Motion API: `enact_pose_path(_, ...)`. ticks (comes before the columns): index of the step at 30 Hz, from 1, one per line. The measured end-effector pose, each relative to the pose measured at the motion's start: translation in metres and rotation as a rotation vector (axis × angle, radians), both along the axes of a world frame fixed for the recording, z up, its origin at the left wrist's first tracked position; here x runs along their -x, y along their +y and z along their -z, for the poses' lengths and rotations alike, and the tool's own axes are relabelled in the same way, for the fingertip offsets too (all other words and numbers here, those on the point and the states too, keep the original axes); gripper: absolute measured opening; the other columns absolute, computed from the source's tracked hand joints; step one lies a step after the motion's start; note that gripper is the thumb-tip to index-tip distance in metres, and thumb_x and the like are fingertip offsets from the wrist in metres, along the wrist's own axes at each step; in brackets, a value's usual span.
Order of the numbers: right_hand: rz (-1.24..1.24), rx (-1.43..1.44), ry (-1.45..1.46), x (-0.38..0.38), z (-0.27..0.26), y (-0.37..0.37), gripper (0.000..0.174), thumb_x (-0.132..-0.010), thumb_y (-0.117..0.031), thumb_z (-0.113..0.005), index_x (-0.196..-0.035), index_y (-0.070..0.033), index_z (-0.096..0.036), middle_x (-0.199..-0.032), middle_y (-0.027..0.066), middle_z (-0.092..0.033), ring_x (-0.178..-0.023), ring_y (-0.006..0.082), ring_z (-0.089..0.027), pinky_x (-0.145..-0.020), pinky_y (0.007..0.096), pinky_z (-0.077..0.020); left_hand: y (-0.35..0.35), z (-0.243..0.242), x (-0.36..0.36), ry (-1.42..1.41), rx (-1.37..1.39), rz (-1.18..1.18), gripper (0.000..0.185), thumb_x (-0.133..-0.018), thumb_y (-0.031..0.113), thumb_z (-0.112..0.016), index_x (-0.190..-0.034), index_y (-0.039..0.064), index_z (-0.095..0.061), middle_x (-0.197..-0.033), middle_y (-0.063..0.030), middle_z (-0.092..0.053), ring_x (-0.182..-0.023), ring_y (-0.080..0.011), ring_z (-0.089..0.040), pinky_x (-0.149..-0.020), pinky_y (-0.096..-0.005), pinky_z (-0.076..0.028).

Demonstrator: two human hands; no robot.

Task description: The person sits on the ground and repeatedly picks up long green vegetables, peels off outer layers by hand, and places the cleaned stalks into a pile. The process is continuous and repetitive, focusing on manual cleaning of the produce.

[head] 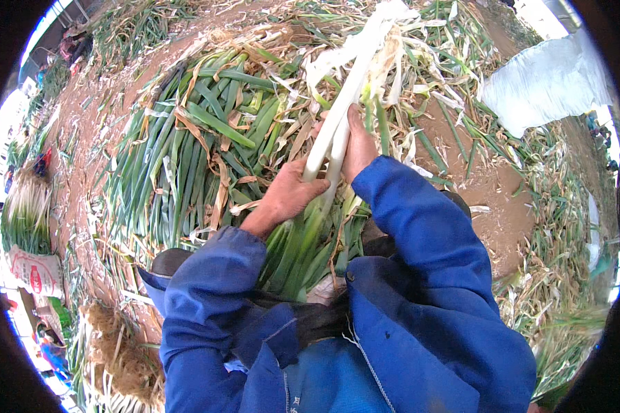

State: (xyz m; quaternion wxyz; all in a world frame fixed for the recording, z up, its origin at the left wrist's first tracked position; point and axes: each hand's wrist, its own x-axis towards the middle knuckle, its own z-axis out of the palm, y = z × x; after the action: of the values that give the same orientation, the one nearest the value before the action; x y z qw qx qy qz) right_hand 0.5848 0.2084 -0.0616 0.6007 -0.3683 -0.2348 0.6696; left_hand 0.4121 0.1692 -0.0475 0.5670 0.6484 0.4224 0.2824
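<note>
Two long white scallion stalks (352, 85) slant up and away from my lap, their far ends overlit and hard to make out. My left hand (288, 193) wraps the lower white part, its thumb across the stalks. Higher up, on the other side, my right hand (360, 147) grips the same stalks; its fingers are partly hidden behind them. Green scallion leaves (307, 245) run down from the held stalks between my knees. Loose pale outer skins (392, 64) hang about the far end of the stalks.
A large heap of green-leaved scallions (160, 175) lies to the left on brown ground (501, 206) strewn with scraps. At lower left is a scallion bundle with brown roots (119, 351); beyond it lie a printed sack (36, 271) and another bundle (27, 214). White plastic sheeting (545, 85) is at upper right.
</note>
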Motion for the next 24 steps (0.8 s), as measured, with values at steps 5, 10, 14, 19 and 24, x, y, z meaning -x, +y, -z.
enact_pose_path(5, -0.024, -0.162, -0.369, 0.012, 0.002, -0.012, 0.069, -0.100, -0.063, -0.033, -0.104, -0.002, -0.066, -0.093, 0.0078, -0.067, -0.081, 0.0167, -0.061, -0.080, 0.0310, -0.0495, 0.006, -0.012, -0.012, -0.300, 0.067, 0.002, 0.048, -0.081, 0.009, -0.075, -0.123, -0.001, -0.056, -0.103, -0.0057, -0.065, -0.094, -0.0135, -0.060, -0.087, -0.0308, -0.049)
enact_pose_path(10, 0.357, -0.273, -1.019, -0.041, 0.014, 0.016, 0.054, -0.083, -0.053, -0.073, -0.089, 0.000, -0.073, -0.067, 0.0104, -0.066, -0.063, 0.0211, -0.063, -0.060, 0.0349, -0.0493, 0.020, -0.020, 0.010, -0.142, 0.251, 0.068, 0.014, -0.084, 0.007, -0.072, -0.094, 0.000, -0.066, -0.076, -0.0071, -0.068, -0.067, -0.0162, -0.065, -0.067, -0.0308, -0.053)
enact_pose_path(14, 0.710, -0.153, -1.412, -0.096, -0.037, 0.021, 0.065, -0.071, -0.044, -0.084, -0.118, -0.003, -0.064, -0.089, 0.0157, -0.070, -0.076, 0.0292, -0.068, -0.069, 0.0404, -0.0527, 0.018, -0.022, 0.029, -0.213, 0.377, 0.153, 0.011, -0.081, 0.002, -0.064, -0.091, -0.002, -0.065, -0.075, -0.0105, -0.068, -0.061, -0.0203, -0.065, -0.059, -0.0352, -0.055)
enact_pose_path(19, 0.800, -0.527, -1.555, -0.088, -0.070, 0.026, 0.112, -0.061, -0.042, -0.091, -0.145, 0.005, -0.034, -0.135, 0.0208, -0.053, -0.122, 0.0332, -0.053, -0.105, 0.0421, -0.0410, 0.003, -0.032, 0.017, -0.275, 0.494, 0.251, 0.007, -0.083, 0.002, -0.066, -0.089, -0.001, -0.065, -0.076, -0.0106, -0.069, -0.059, -0.0178, -0.066, -0.058, -0.0299, -0.054)
enact_pose_path(24, 0.695, -0.507, -1.234, -0.141, -0.051, 0.082, 0.065, -0.080, -0.035, -0.077, -0.130, -0.003, -0.052, -0.103, 0.0152, -0.065, -0.092, 0.0261, -0.063, -0.081, 0.0366, -0.0529, -0.016, -0.035, -0.006, -0.227, 0.522, 0.541, 0.016, -0.081, 0.000, -0.067, -0.097, -0.004, -0.066, -0.078, -0.0105, -0.070, -0.062, -0.0179, -0.066, -0.058, -0.0298, -0.053)
